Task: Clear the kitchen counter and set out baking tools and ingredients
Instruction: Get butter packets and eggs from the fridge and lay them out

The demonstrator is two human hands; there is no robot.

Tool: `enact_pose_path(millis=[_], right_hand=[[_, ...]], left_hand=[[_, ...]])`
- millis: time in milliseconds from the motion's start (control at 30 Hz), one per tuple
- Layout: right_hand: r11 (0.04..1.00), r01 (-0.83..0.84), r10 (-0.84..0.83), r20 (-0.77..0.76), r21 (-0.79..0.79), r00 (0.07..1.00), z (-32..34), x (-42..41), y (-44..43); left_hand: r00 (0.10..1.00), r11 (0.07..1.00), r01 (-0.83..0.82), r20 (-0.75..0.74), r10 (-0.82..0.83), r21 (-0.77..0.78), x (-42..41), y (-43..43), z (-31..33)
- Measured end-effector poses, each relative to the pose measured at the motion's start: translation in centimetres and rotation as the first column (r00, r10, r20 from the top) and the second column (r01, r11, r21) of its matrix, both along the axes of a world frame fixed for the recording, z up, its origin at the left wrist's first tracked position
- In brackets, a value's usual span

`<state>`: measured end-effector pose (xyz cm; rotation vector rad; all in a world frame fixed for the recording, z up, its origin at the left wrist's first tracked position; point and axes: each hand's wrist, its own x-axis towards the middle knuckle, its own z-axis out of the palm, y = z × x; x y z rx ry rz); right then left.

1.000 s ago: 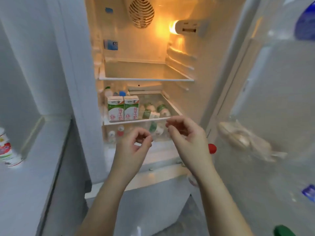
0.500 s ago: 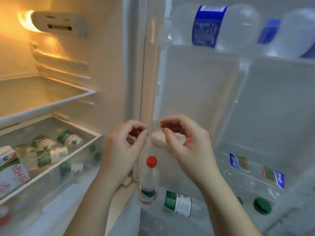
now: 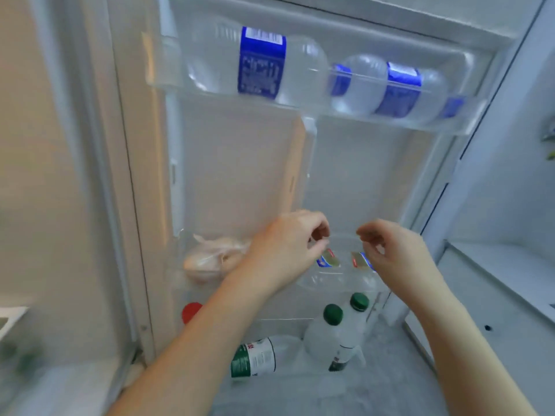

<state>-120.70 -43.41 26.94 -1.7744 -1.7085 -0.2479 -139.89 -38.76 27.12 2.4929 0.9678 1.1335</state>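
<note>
**Fridge door open, both hands hovering at the middle shelf**

The whole view is basically the inside of the fridge door [image 3: 240, 175], so I'll go big to small.

The top shelf [image 3: 390, 124] is packed with blue-labelled water bottles [image 3: 261, 64]. They all lie on their sides, long axis running left to right across the door. I count at least three labels, and it's too blurry to read anything.

Both forearms come up from the bottom of the frame. The left hand [image 3: 285, 247] and right hand [image 3: 396, 253] are side by side but apart, raised in front of the middle shelf [image 3: 177, 265]. Each has its fingers curled in towards the thumb, and I can't see anything held in either one.

On the bottom shelf a green-capped bottle [image 3: 330, 334] stands upright with a second green cap [image 3: 359, 301] right behind it. Next to those, a bottle with a green label [image 3: 255, 360] lies flat with its long axis left to right. I can't tell which end has the cap.

On the middle shelf, just left of the left hand, is a clear bag of pale round things [image 3: 210, 259]. It lies lengthwise along the shelf with the twisted end pointing up and left. Could be eggs or garlic, honestly can't tell.

Between the two hands, in the same shelf, are two small blue-and-red labelled packs [image 3: 329, 262]. Both are tilted and sit on something clear, too smeared to make out properly.

The smallest thing is a red cap [image 3: 191, 312] at the lower left of the door.
</note>
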Motion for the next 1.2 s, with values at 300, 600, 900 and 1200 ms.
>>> enact_pose_path(millis=[300, 600, 900, 1200], right_hand=[[0.852, 0.164, -0.096, 0.16, -0.497, 0.982, 1.2, 1.9, 1.7], [0.762, 0.159, -0.019, 0.224, -0.628, 0.974, 2.1, 2.0, 2.8], [0.872, 0.097, -0.003, 0.193, -0.479, 0.981, 2.1, 2.1, 1.8], [0.976, -0.189, 0.162, -0.208, -0.113, 0.965, 1.3, -0.6, -0.8]], left_hand=[[0.875, 0.993, -0.114, -0.47, 0.112, 0.023, 4.4, 2.7, 0.1], [0.82, 0.996, -0.075, -0.571, 0.03, -0.055, 5.5, 3.5, -0.2], [0.942, 0.998, -0.037, -0.334, 0.016, -0.059, 4.4, 3.3, -0.5], [0.991, 1.0, 0.013, 0.13, -0.012, -0.003, -1.4, -0.2, -0.9]])
